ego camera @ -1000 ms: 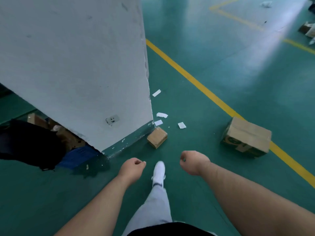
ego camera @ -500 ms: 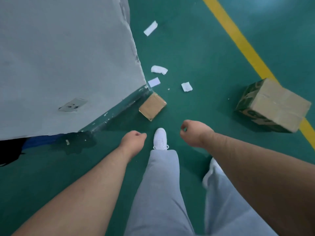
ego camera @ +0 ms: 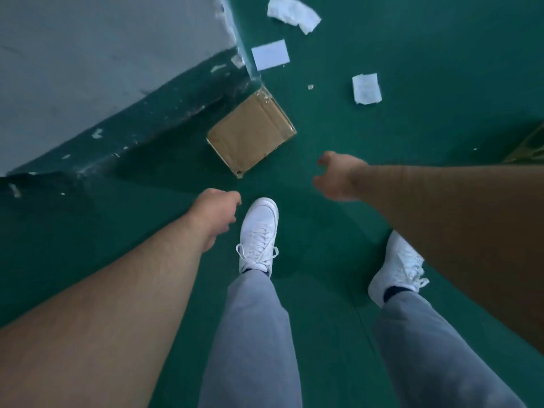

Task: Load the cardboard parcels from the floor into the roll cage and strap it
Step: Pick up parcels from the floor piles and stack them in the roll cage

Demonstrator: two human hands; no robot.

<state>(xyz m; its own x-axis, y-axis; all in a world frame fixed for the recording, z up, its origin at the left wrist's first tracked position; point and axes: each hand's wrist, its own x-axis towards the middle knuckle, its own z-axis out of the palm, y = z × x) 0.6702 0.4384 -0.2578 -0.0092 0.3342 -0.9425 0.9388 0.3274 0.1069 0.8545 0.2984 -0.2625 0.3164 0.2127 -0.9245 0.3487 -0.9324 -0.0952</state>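
Note:
A small flat cardboard parcel (ego camera: pixel 251 134) lies on the green floor against the foot of a white pillar (ego camera: pixel 103 54). My right hand (ego camera: pixel 338 178) hovers just right of and below the parcel, fingers loosely spread, holding nothing. My left hand (ego camera: pixel 216 209) hangs lower, below the parcel's near corner, with fingers loosely curled and empty. Neither hand touches the parcel. At the right edge, only a corner of a larger green-printed box (ego camera: pixel 530 145) shows. No roll cage is in view.
White paper scraps (ego camera: pixel 294 13) (ego camera: pixel 269 54) (ego camera: pixel 366 88) lie on the floor beyond the parcel. The pillar's dark green base (ego camera: pixel 132 134) runs along the left. My two white shoes (ego camera: pixel 259 234) (ego camera: pixel 397 263) stand on the green floor just behind the parcel.
I have stepped closer and my view has tilted down, so the small parcel now lies right under my hands. My right hand has moved forward and loosened its fingers. The larger box slid almost out of view.

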